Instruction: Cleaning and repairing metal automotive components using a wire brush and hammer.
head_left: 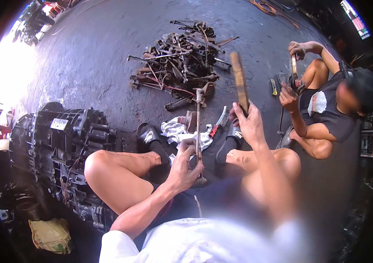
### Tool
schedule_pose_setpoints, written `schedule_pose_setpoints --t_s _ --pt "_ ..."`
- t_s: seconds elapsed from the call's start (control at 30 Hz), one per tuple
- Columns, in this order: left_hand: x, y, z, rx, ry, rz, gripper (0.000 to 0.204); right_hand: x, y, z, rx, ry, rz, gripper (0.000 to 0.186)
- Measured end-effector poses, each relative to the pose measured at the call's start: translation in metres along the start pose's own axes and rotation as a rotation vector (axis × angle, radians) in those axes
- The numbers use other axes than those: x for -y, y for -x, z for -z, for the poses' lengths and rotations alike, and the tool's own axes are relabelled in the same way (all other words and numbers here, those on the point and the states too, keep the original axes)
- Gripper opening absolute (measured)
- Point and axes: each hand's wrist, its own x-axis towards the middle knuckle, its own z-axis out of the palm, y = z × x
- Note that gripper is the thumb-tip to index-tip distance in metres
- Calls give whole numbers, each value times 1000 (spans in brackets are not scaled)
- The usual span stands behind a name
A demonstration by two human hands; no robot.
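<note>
My left hand [183, 168] is closed round a long, rusty metal rod [198, 118], held upright between my legs, with a fitting at its top end. My right hand [248, 122] grips a flat, worn, brownish bar [239, 72], raised to the right of the rod, its upper end slightly blurred. Below and between my hands, a crumpled white cloth [173, 129] lies on the floor between my sandalled feet, with a red-handled wire brush [216, 129] and a small rusty block [190, 117] on it.
A pile of rusty rods and linkages [169, 57] lies ahead on the dark floor [90, 61]. A large gearbox [59, 149] stands at my left, near a yellowish sack [48, 234]. A co-worker [326, 109] squats at the right holding metal parts. Coiled hoses [265, 8] lie at the back right.
</note>
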Motion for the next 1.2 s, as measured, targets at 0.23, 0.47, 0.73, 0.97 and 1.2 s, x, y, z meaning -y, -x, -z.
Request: schedule_pose_setpoints --t_s 0.23,0.47,0.73,0.97,1.2 --pt "-15 19 -32 58 -10 45 23 -1 11 -20 187 -790 -278 29" --pt "6 11 -42 35 -111 -108 56 13 16 -33 126 -888 -354 23" --pt "23 -98 -3 -255 -311 -347 67 45 23 -34 234 -821 -235 31" --pt "11 -116 18 -350 -777 -600 65 59 22 -63 271 -878 -167 26" --pt "24 -135 28 -122 -737 -327 47 59 13 -84 404 -860 -225 24"
